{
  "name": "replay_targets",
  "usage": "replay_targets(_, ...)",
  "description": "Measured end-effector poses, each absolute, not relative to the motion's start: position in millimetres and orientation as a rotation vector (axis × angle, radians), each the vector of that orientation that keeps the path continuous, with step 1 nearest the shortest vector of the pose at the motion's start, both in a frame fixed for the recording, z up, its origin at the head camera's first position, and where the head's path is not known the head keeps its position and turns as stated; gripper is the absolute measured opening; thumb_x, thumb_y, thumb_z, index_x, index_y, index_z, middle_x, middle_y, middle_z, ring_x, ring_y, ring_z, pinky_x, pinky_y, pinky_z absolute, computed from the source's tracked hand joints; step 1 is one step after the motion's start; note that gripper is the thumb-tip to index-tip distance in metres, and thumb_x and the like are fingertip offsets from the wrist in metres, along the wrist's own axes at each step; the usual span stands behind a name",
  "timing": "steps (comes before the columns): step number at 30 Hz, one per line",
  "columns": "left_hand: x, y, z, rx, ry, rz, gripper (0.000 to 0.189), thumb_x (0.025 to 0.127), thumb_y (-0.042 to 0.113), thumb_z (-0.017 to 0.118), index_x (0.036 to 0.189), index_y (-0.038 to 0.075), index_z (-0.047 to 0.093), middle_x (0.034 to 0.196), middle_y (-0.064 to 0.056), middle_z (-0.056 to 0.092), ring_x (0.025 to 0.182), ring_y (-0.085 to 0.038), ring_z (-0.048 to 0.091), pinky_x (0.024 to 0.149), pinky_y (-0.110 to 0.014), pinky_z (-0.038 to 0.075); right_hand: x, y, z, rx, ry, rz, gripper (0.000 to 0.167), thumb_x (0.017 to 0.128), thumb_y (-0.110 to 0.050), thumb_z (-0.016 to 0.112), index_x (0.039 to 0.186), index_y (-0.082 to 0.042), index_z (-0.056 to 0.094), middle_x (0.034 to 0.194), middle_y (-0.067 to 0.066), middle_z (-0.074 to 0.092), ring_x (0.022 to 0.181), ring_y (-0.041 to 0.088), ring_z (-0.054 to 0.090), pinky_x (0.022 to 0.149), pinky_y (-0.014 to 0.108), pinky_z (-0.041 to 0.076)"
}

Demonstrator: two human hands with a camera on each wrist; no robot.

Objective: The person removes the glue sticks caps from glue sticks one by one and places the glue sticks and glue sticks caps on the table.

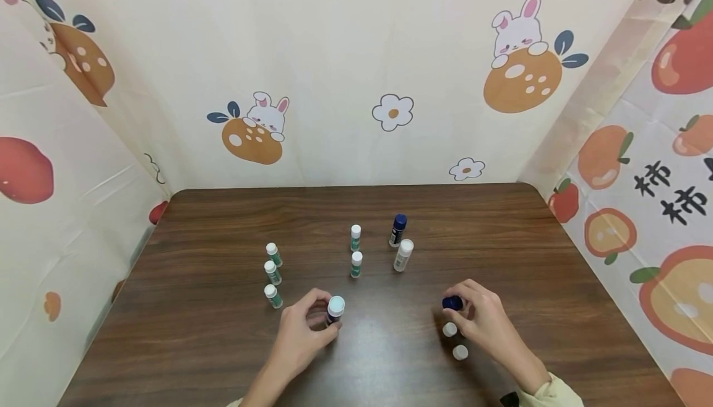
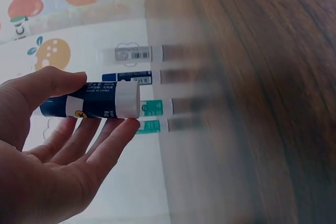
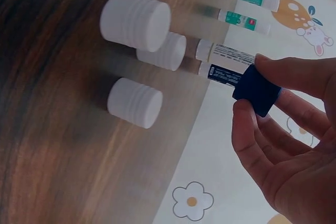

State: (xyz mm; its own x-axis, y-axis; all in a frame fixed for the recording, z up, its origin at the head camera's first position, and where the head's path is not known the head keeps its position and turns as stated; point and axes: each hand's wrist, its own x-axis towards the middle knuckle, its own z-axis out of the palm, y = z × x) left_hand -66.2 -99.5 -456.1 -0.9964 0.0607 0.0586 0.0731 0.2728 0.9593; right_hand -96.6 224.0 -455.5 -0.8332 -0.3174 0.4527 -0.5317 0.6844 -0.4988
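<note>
My left hand (image 1: pixel 303 333) holds a navy-labelled glue stick (image 2: pixel 100 99) upright above the table, thumb on one side and fingers on the other. Its top is pale, with no blue cap on it in the head view. At the right, my right hand (image 1: pixel 487 314) pinches a dark blue cap (image 3: pixel 257 91) between thumb and fingers. Close by that hand stand white caps; the right wrist view has three, including a near white cap (image 3: pixel 135 106) and a larger-looking white cap (image 3: pixel 135 22). The head view shows two, one being the front white cap (image 1: pixel 460 352).
Beyond my hands stand a blue-capped glue stick (image 1: pixel 398 231) and a white glue stick (image 1: pixel 403 256). Two small green-labelled glue sticks (image 1: pixel 356 265) stand mid-table, and three more green-labelled sticks (image 1: pixel 273 273) at the left. Patterned cloth (image 1: pixel 334 54) surrounds the brown table (image 1: pixel 195 333).
</note>
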Motion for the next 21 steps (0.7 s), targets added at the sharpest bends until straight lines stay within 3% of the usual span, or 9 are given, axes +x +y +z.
replay_targets(21,-51.0,-130.6,-454.2,0.121,-2.467,-1.919,0.035,0.067,-0.009,0.077,0.093,0.01,0.062,0.095,-0.008,0.064,0.089,-0.017,0.066,0.074,-0.027,0.055,-97.1,228.4,-476.9,0.595,-2.647,0.901,0.029,0.061,0.007,0.082,0.084,-0.004,0.067,0.08,-0.003,0.058,0.055,-0.001,0.044,0.045,0.017,0.04)
